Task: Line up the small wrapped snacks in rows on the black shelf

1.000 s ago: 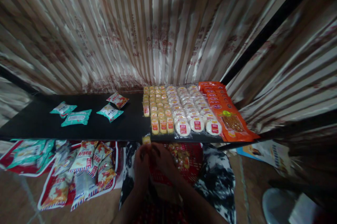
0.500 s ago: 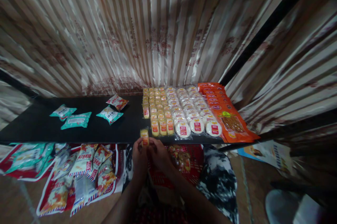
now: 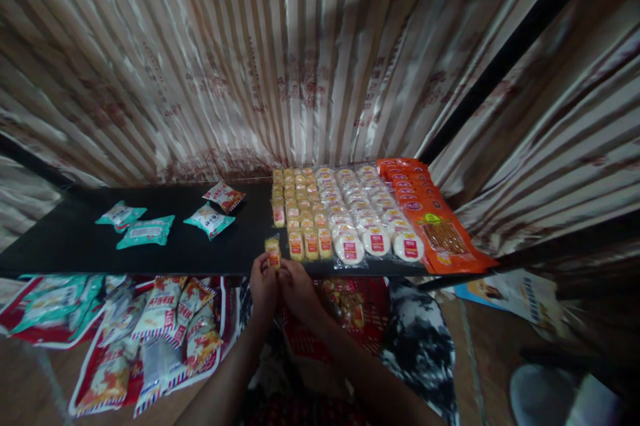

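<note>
At the front edge of the long, flat black bench (image 3: 210, 253), we have both bare hands together around a small yellow, clear-wrapped snack packet (image 3: 273, 253), held upright just left of the nearest row. Our left hand (image 3: 263, 283) has its grip clamped on the packet's lower part; our right hand (image 3: 298, 286) meets it from the other side, though whether that grip pinches or merely steadies, we cannot tell.

To the right we note ranks of matching yellow wrapped snacks (image 3: 311, 243), then round white wrapped crackers (image 3: 350, 249), then overlapping orange plastic pouches (image 3: 445, 236). Toward the left lie three teal-and-white sachets (image 3: 146, 231) and a red-and-white sachet (image 3: 225, 197), the latter touching one teal one. Below the bench: opened red bags of sachets (image 3: 150, 339), and a red bag (image 3: 345, 306) by our patterned black-and-white trousers (image 3: 417, 339).
</note>
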A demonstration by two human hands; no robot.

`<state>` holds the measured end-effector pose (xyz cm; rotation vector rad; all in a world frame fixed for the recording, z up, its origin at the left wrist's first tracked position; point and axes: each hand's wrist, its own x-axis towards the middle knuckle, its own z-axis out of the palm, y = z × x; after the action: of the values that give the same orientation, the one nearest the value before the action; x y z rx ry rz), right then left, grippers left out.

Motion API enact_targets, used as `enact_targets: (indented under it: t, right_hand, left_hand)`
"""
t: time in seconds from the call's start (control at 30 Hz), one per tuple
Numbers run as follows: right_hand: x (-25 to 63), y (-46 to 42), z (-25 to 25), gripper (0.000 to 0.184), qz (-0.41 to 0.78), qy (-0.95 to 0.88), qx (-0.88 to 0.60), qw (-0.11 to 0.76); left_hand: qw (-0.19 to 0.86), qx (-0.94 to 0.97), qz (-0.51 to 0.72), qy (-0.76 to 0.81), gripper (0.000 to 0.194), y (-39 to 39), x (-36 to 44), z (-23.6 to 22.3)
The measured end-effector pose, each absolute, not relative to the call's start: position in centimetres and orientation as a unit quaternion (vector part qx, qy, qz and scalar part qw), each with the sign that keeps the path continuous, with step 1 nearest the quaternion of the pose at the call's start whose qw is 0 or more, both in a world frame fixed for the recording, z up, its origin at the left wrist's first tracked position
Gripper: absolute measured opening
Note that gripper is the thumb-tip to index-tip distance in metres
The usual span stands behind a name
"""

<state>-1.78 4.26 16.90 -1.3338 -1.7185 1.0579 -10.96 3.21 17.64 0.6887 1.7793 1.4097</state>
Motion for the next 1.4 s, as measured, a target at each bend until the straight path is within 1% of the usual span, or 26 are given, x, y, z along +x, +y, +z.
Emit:
enact_targets:
  t: [0.1, 0.23, 0.43, 0.6, 0.77, 0.97, 1.27, 1.4]
  right_hand:
    - [-2.1, 4.4, 17.1, 0.039, 0.421, -0.656, -0.521, 0.348]
    - [-2.5, 4.5, 17.7, 0.039, 0.427, -0.656, -0.523, 0.337]
    - [-3.1, 4.9, 17.8, 0.044, 0.451, -0.653, -0.497, 0.351]
    - [-3.7, 5.8, 16.8, 0.05, 0.464, -0.636, -0.504, 0.355]
    - [-4.5, 6.8, 15.0, 0.052, 0.472, -0.614, -0.493, 0.396]
    - [-5.5, 7.8, 12.8, 0.054, 0.451, -0.595, -0.501, 0.437]
    - [-6.1, 8.5, 11.8, 0.055, 0.407, -0.619, -0.516, 0.43]
    - [-6.3, 8.7, 11.8, 0.056, 0.402, -0.622, -0.503, 0.446]
  left_hand:
    - [0.364, 0.275, 0.55, 0.7, 0.032, 3.6, -11.1, 17.9]
    - [0.357, 0.272, 0.55, 0.704, 0.032, 4.2, -11.3, 17.6]
    - [0.341, 0.288, 0.551, 0.705, 0.029, 5.3, -11.6, 17.2]
    - [0.347, 0.294, 0.543, 0.706, 0.027, 6.3, -11.7, 17.8]
    - [0.353, 0.307, 0.547, 0.695, 0.027, 7.3, -11.9, 17.5]
    - [0.359, 0.313, 0.566, 0.673, 0.023, 8.7, -12.4, 16.9]
    - [0.369, 0.345, 0.559, 0.658, 0.026, 10.0, -12.8, 16.2]
    - [0.371, 0.361, 0.543, 0.661, 0.027, 10.5, -12.9, 16.4]
